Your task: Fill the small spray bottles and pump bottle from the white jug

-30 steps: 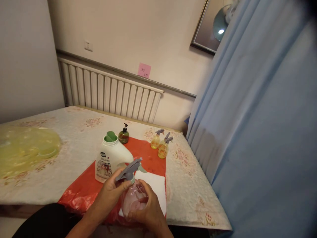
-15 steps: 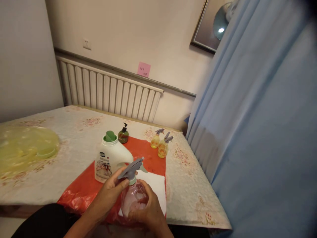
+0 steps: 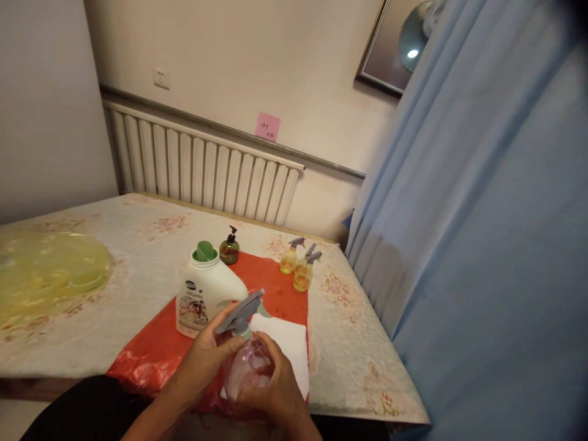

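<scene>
A clear pinkish spray bottle [image 3: 247, 366] with a grey trigger head [image 3: 241, 313] is held between both hands over the near edge of the table. My left hand [image 3: 212, 343] is closed around the collar and trigger head. Wrapped round the bottle's body is my right hand [image 3: 275, 386], fingers on its far side and thumb in front. Beneath them lies a folded white cloth [image 3: 291, 349] on a red plastic sheet [image 3: 154, 355]. Just behind my left hand stands a white jug [image 3: 209, 285] with a green measuring cap in its mouth.
Several small yellow spray bottles [image 3: 302, 277] stand at the sheet's back right corner. A dark green pump bottle [image 3: 228, 250] is behind the jug. Yellow transparent plastic [image 3: 50, 269] lies at left on the flowered tablecloth [image 3: 349, 361]. A blue curtain [image 3: 478, 214] hangs on the right.
The trigger head has shifted slightly left, with the left fingers moving a little at the collar. The right hand keeps its hold on the bottle's body.
</scene>
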`<state>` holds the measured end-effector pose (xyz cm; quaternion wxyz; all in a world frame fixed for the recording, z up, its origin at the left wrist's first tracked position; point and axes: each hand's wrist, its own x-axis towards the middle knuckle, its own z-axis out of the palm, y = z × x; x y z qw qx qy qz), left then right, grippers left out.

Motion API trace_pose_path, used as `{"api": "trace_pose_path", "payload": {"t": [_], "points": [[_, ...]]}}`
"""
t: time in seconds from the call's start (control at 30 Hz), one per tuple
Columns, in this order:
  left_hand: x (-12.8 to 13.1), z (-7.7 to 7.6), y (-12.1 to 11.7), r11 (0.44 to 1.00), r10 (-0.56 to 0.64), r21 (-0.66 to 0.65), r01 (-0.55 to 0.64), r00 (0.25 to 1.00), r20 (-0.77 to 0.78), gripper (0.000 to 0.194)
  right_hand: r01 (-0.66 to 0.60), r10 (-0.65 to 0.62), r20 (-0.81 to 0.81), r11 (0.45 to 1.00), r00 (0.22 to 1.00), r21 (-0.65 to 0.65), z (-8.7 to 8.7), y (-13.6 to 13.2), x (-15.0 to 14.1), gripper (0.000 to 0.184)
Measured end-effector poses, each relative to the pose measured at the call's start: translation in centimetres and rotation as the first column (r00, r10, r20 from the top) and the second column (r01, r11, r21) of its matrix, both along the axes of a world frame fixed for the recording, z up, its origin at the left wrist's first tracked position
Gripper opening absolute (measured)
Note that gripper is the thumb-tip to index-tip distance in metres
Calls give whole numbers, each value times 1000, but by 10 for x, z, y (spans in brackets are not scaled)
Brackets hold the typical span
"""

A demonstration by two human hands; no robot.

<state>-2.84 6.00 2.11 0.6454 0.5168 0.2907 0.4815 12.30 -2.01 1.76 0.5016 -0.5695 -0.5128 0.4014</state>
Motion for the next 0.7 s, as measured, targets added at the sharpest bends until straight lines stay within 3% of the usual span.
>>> {"api": "trace_pose_path", "payload": {"t": [0.17,0.27,0.47,0.6,0.7], "points": [[0,-1,4,997,-65,36,64,998,11,58,-22,21,-36,1000,999,-15,3,2,1,84],[-1,-1,4,999,-34,37,34,999,3,61,-31,30,-35,999,999,-17,3,4,1,86],[-4,1,7,997,-70,41,72,996,-47,60,-9,9,-60,1000,998,5,-14,11,2,89],[-9,-5,11,1000,19,-5,-19,999,-36,61,-14,22,-154,999,988,50,-18,22,11,85],[-24,-19,16,997,71,-15,-75,985,-156,53,51,-38,-142,995,989,89,-19,36,26,83]]}}
